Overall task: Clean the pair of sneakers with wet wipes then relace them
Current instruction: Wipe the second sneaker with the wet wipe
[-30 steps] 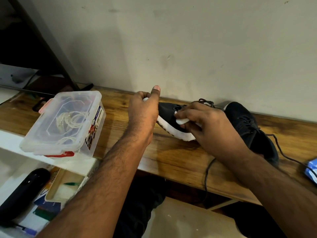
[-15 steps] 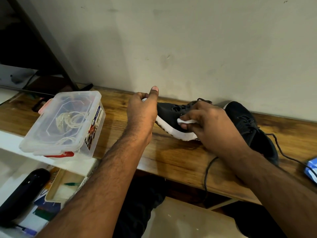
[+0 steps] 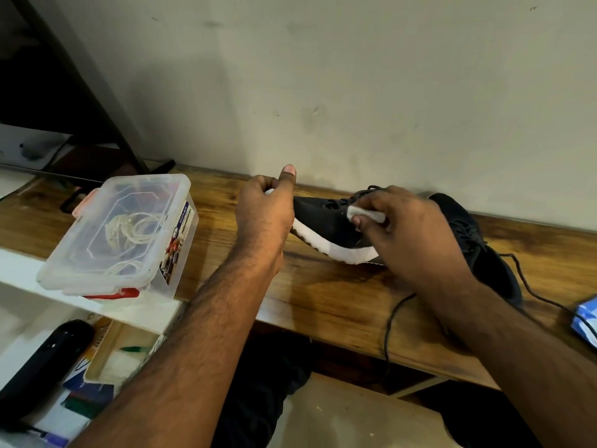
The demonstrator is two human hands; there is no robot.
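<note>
Reaching in from the lower left, the left forearm runs up to the left hand [image 3: 263, 215], which grips the toe end of a black sneaker [image 3: 326, 221]; its fingers are curled round the tip and the thumb sticks straight up beside the shoe. The sneaker is held tilted, toe raised toward the left, its white sole [image 3: 336, 250] facing the camera and its heel end hidden behind the other hand. The right forearm comes in from the lower right, crossing the front edge of the wooden surface [image 3: 323, 295]. The right hand [image 3: 410, 234] is bent at the knuckles, and its fingers pinch a small folded white wet wipe [image 3: 365, 215], pressing it against the black upper just below the lace eyelets.

The second black sneaker [image 3: 478, 240] lies on the surface just behind the right wrist, close to the wall, with a loose black lace [image 3: 536, 294] trailing from it to the right toward a blue and white pack [image 3: 586, 320] at the frame's right edge. Another dark lace [image 3: 389, 321] hangs over the front edge of the surface.

At the left end of the surface stands a clear plastic lidded box [image 3: 122, 237] with red clips, holding coiled white cord. Below it, a white shelf [image 3: 19, 321] carries a black rounded object [image 3: 42, 360] and some stationery.
</note>
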